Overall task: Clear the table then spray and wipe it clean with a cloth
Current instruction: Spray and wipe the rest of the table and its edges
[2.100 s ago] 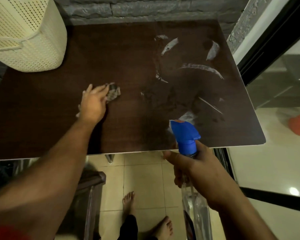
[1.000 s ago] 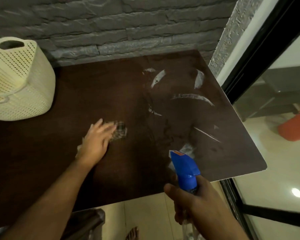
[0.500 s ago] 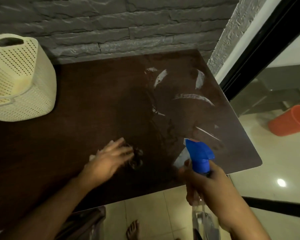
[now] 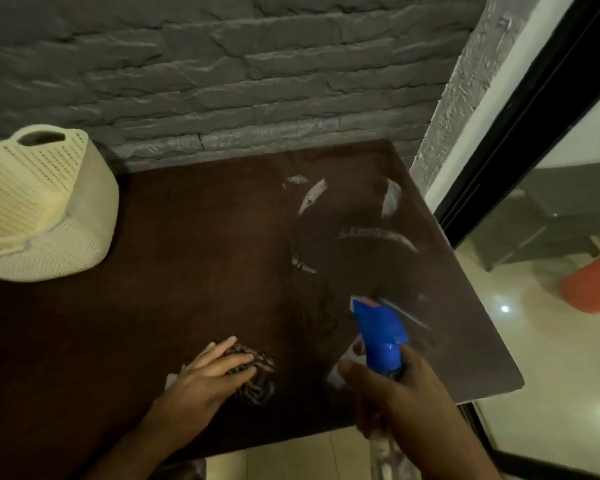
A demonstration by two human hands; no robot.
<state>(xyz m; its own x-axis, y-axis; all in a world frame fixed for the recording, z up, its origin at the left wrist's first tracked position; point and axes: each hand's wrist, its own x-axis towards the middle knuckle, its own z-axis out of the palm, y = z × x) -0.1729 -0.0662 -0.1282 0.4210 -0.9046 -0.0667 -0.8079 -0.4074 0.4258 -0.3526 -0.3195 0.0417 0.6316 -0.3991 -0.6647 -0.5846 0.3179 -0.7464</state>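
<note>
A dark brown table (image 4: 194, 258) fills the middle of the head view, with wet streaks shining on its right half. My left hand (image 4: 208, 374) lies flat, fingers straight, pressing a crumpled patterned cloth (image 4: 257, 375) onto the table near the front edge. My right hand (image 4: 395, 386) grips the neck of a clear spray bottle with a blue trigger head (image 4: 378, 330), held over the table's front right part with the nozzle pointing away from me. The bottle's body is mostly hidden below my hand.
A cream perforated basket (image 4: 39, 206) stands on the table's back left corner. A grey stone wall (image 4: 222, 74) backs the table. To the right are a black-framed glass door (image 4: 520, 109) and an orange bucket (image 4: 593, 285) on the tiled floor.
My left hand has slid the cloth toward the front and right along the table. My right hand with the spray bottle has risen over the table's front right part.
</note>
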